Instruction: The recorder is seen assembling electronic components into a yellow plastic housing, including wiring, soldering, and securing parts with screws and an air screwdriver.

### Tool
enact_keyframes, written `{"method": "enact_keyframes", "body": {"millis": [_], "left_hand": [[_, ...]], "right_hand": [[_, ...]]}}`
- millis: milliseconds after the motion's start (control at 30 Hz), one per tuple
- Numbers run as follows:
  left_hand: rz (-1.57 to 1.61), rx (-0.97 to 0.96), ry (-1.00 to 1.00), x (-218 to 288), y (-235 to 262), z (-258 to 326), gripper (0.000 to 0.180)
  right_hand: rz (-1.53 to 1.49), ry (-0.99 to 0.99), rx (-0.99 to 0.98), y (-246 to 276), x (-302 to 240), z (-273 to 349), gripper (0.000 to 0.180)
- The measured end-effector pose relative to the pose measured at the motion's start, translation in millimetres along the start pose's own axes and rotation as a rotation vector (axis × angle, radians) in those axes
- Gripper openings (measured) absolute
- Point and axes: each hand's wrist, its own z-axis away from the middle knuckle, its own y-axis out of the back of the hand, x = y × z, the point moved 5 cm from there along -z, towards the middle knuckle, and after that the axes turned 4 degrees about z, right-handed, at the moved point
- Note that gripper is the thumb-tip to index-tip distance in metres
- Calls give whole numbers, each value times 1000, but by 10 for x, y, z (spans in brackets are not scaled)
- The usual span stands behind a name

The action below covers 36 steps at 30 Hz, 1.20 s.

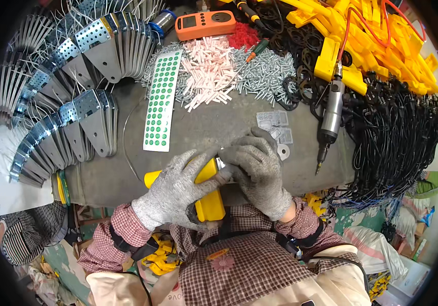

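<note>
My left hand (178, 186), in a grey knit glove, grips a yellow plastic housing (211, 206) at the near edge of the grey worktop. A shiny metal bit (220, 163) shows at the housing's far end. Bent close over that end is my right hand (257, 171), also gloved, with its fingers drawn together. Whatever lies between those fingers is hidden. Just beyond the right hand lie small clear plastic pieces (275, 122) and a pale round washer (283, 151).
Grey metal plates (101, 58) with white wires stand in curved rows at left. A green-dot sticker sheet (162, 102), pink plugs (206, 71), screws (267, 74) and an orange meter (206, 24) lie beyond. At right are a power screwdriver (334, 107), yellow housings (382, 30) and black cables (392, 137).
</note>
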Motion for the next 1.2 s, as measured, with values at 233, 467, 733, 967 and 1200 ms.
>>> {"method": "enact_keyframes", "body": {"millis": [233, 467, 733, 967, 1200], "left_hand": [[3, 36, 4, -8, -78, 60, 104], [-30, 6, 41, 27, -72, -4, 104], [-21, 29, 34, 46, -97, 20, 105], [-8, 34, 17, 12, -105, 20, 108], [-19, 12, 110, -12, -130, 79, 120]], "right_hand": [[-22, -71, 16, -79, -65, 65, 35], [-36, -74, -186, 14, -25, 45, 67], [634, 194, -515, 376, 783, -533, 24], [630, 349, -613, 212, 941, -819, 18], [-82, -184, -237, 455, 524, -474, 19]]}}
